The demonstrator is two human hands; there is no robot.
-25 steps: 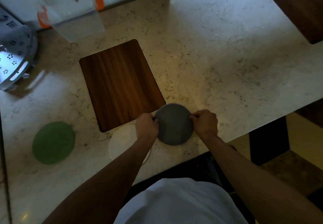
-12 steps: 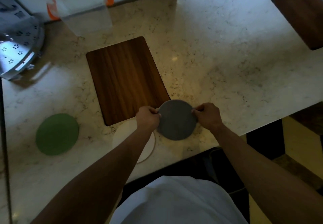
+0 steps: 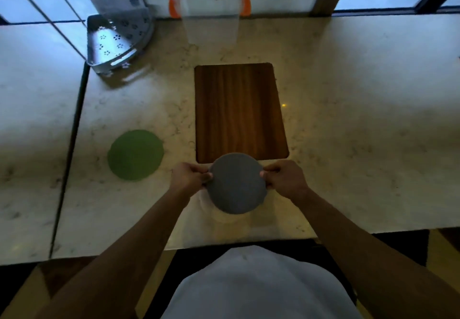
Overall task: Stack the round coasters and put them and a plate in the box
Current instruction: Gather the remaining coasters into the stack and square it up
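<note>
Both my hands hold a round grey coaster (image 3: 236,184) by its edges, near the counter's front edge. My left hand (image 3: 190,177) pinches its left rim and my right hand (image 3: 283,178) pinches its right rim. A round white coaster (image 3: 219,215) lies on the counter beneath the grey one and is mostly hidden by it. To the left a round green coaster (image 3: 135,155) lies flat on the counter. A clear plastic box (image 3: 211,17) with orange latches stands at the back by the window. I see no plate.
A rectangular dark wooden mat (image 3: 239,112) lies just beyond the grey coaster. A perforated metal rack (image 3: 117,42) stands at the back left. A dark seam (image 3: 72,142) splits the marble counter (image 3: 361,132) on the left.
The grey coaster, held in both hands, has moved left over the white coaster, which is now mostly covered. The camera has swung to face the counter squarely.
</note>
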